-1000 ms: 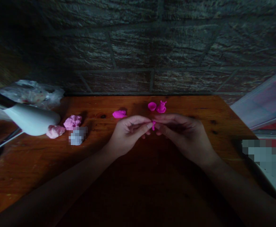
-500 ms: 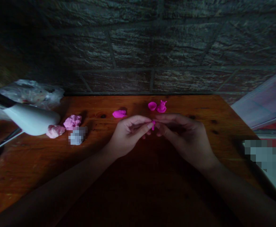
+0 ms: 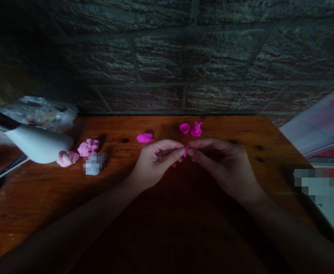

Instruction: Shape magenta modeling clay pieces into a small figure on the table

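Two bare forearms reach in from the bottom corners over a wooden table (image 3: 49,198), its nearest part in deep shadow; the left hand (image 3: 155,163) pinches a small pink piece (image 3: 185,151) between thumb and finger, and the right hand (image 3: 226,163) pinches the same piece from the other side, so the two sets of fingertips nearly meet around it; the other fingers are curled, partly hidden behind the thumbs.

At the right edge lies a pale thing (image 3: 326,198), too blurred to name; over on the left sits a grey lump (image 3: 93,164), also partly blurred, with two paler pink lumps (image 3: 88,147) just beyond it, the nearer one beside a white rounded object (image 3: 41,145).

Past the hands lies a bright pink lump (image 3: 145,137); farther right, a little pink bowl (image 3: 184,128) stands just beside a pink figure (image 3: 195,129), upright, with pointed tips on top; a crumpled plastic bag (image 3: 51,114) lies behind the white object; a dark stone wall (image 3: 161,57) closes the back.
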### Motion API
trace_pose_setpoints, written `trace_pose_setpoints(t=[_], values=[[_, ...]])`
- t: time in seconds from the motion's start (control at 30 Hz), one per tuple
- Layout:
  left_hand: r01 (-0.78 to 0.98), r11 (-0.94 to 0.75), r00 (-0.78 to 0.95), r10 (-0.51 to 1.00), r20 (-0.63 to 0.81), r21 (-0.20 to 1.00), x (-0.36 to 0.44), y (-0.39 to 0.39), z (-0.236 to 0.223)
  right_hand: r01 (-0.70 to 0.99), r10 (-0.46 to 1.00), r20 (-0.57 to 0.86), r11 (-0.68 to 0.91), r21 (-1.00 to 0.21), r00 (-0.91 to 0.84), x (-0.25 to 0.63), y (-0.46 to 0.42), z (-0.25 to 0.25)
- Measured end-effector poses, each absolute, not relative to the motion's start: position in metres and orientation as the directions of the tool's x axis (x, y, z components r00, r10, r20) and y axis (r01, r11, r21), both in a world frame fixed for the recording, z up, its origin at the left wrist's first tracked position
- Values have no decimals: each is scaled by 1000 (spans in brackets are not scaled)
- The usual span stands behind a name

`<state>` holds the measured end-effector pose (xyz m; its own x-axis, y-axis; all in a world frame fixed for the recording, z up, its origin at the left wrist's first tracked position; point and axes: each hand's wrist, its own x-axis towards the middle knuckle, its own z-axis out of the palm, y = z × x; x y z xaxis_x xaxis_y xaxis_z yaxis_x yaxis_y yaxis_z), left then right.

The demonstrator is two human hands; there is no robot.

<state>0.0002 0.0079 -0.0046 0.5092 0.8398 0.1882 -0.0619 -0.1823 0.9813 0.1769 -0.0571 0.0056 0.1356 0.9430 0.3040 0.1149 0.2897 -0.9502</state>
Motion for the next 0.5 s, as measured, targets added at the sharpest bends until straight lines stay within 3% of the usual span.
trace_pose_setpoints(t=[0.27, 0.5], values=[[-111, -196, 499, 837, 225, 974, 1, 8, -5, 15, 958, 257, 258, -966, 128, 178, -54, 2], [-116, -123, 480, 862, 164, 986, 1, 9, -3, 36, 967, 247, 246, -969, 56, 178, -53, 5]])
